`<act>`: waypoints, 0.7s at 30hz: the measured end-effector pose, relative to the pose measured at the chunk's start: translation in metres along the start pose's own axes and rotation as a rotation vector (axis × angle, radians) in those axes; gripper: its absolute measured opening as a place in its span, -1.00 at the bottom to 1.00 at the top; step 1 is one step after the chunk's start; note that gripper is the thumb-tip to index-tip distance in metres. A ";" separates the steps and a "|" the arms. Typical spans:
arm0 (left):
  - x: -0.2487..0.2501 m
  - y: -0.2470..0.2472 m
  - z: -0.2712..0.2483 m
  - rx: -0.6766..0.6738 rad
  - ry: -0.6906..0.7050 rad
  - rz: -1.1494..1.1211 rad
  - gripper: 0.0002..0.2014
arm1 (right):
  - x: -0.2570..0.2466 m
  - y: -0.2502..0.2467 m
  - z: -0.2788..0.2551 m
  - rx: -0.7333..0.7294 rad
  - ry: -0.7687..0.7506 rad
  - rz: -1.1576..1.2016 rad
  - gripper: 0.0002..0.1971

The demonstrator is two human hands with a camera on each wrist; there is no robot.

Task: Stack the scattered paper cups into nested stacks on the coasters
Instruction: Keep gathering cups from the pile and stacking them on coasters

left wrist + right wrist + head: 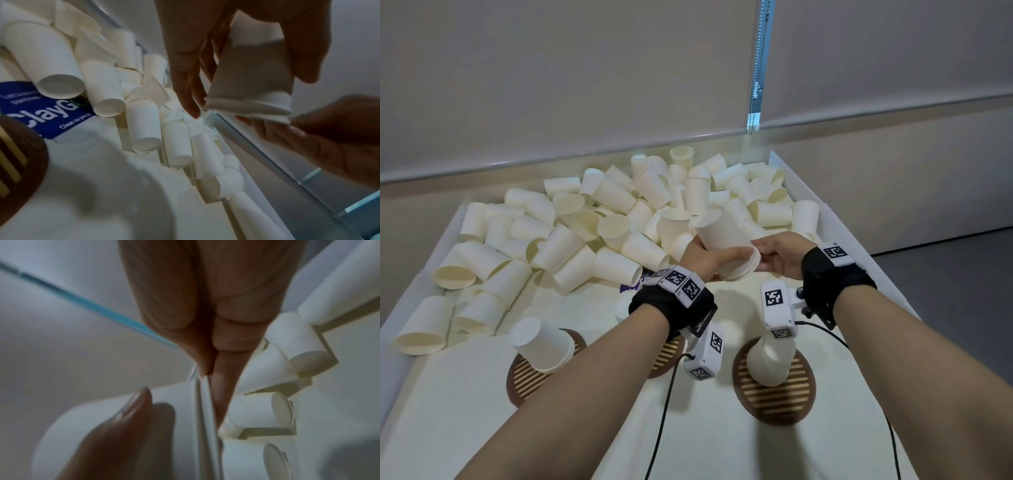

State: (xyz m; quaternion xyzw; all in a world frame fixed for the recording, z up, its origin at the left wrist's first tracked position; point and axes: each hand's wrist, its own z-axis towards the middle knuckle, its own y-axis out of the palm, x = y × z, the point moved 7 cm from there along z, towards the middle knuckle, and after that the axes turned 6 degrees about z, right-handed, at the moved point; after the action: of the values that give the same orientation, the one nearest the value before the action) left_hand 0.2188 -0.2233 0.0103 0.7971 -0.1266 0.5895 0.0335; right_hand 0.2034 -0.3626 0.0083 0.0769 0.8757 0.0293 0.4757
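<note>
I see a small nested stack of paper cups [726,245] held in the air over the middle of the table [592,404], base tilted up and away, rims toward me. Left wrist view shows several rims [248,107] layered together; exact count I cannot tell. My left hand [709,258] wraps the stack wall, thumb over the top, fingers underneath. My right hand [779,253] meets the rim end, fingertips [273,129] pinching the rims. Hands are together on the same stack. Right wrist view is blurred, just fingers [205,321] pressed close.

Loose cups [599,226] lie in one big heap across the far half of the table, dozens, too many to count, mostly on their sides, some mouths facing me. All plain cream-white paper, tapered, rolled rims.

Three coasters near the front edge: left coaster [524,380], middle coaster [667,356] mostly hidden by my left wrist, right coaster [777,394]. Round, dark brown rim, pale slatted stripes. Left coaster carries an upside-down nested stack [542,346], leaning. Right coaster carries another upside-down stack [768,363], partly hidden behind the wrist camera.

A blue printed card [49,110] lies on the table under the edge of the heap. Table is white, with raised white edges. Behind it a plain beige wall [585,68] with a pale blue vertical strip [760,65]. Grey floor [945,308] on the right.
</note>
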 end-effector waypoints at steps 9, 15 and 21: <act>-0.044 0.064 -0.036 -0.480 0.052 0.518 -0.29 | 0.044 -0.073 -0.008 0.291 0.227 -0.484 -0.69; -0.086 0.086 -0.048 -0.547 0.134 0.717 -0.30 | 0.059 -0.105 0.000 0.458 0.251 -0.526 -0.65; -0.127 0.098 -0.054 -0.540 0.106 0.791 -0.26 | 0.070 -0.136 0.017 0.541 0.355 -0.871 -0.50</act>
State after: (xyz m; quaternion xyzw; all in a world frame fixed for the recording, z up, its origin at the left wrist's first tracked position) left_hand 0.1106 -0.2863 -0.1029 0.6194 -0.5667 0.5430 0.0191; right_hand 0.1657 -0.4862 -0.0755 -0.1796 0.8696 -0.3847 0.2520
